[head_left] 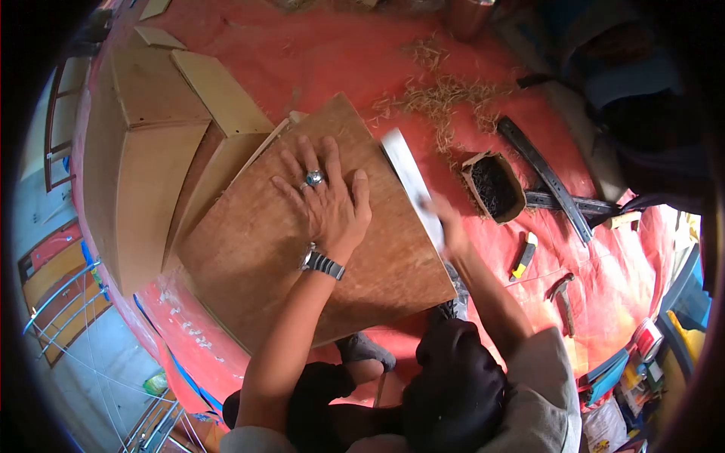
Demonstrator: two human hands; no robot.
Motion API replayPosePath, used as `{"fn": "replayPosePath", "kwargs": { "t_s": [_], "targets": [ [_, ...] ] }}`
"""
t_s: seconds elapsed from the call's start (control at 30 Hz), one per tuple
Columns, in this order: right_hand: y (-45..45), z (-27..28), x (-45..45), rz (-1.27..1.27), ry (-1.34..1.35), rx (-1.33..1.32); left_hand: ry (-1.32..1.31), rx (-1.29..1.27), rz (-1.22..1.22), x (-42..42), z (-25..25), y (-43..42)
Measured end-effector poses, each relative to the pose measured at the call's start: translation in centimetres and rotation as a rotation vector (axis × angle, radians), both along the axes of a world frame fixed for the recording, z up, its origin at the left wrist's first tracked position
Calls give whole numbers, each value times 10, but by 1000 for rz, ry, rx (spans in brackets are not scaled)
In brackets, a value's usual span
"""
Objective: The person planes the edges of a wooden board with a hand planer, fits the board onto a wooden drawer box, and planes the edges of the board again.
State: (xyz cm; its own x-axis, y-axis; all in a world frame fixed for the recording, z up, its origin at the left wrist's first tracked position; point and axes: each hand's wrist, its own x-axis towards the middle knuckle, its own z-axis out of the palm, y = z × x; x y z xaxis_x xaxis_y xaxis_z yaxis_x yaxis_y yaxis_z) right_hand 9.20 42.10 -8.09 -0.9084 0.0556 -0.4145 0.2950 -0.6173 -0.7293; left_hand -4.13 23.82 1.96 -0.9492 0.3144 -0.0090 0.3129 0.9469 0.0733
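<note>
My left hand (326, 198) lies flat on a brown wooden panel (393, 257), its fingers spread, with a ring on one finger and a watch at the wrist. At the panel's right edge, my right hand (447, 226) is closed on a long white strip (411, 177), which runs along that edge. The hand is a little blurred, and its fingertips are partly hidden by the strip. The panel slants across my lap and leans near other boards on the left.
Wooden boards (155, 162) stand at the left. On the red sheet to the right are wood shavings (453, 94), a box of dark screws (492, 189), metal rails (547, 181), a yellow cutter (523, 257) and a hammer (565, 302). Assorted packets (606, 424) lie at lower right.
</note>
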Motion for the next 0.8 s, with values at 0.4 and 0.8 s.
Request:
{"fn": "replayPosePath", "kwargs": {
  "t_s": [0.4,0.8],
  "targets": [
    [16,16,37,85,-350,-329,45,2,-23,1,-4,0],
    [-8,42,-184,81,-84,-616,17,-1,-28,-2,3,1]
  ]
}}
